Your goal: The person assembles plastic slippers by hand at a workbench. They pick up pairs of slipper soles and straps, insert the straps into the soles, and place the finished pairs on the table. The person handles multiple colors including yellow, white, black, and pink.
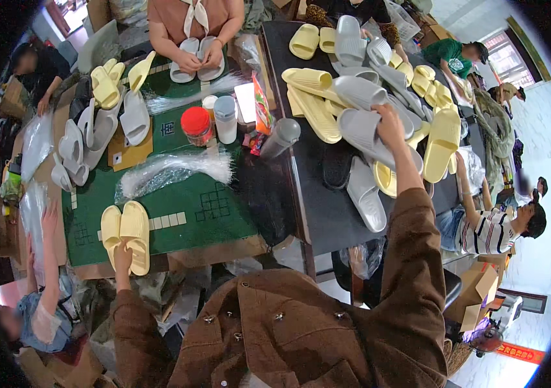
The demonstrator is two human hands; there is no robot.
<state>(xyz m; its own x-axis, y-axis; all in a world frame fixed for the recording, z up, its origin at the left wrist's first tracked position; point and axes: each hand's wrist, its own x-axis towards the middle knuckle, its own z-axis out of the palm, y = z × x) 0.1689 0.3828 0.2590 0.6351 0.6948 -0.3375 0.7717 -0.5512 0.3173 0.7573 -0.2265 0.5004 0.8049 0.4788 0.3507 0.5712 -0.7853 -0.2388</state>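
A pair of pale yellow slippers (134,226) is at the near edge of the green-topped table, toes away from me. My left hand (122,257) is closed on their heel ends, the thumb lying between the two. Over on the dark table at the right, my right hand (390,127) grips a grey slipper (358,124) by its side. That slipper rests against a loose heap of grey and yellow slippers. Just nearer to me lies a light grey slipper (365,197), and a yellow slipper (442,139) leans at the heap's right side.
Clear plastic bags (172,173) lie bundled mid-table, near a red-lidded jar (196,126), a white bottle (226,119) and a grey tumbler (280,137). More grey slippers (104,126) stand far left. Across the table, a person's hands (199,61) hold grey slippers; other people sit around both tables.
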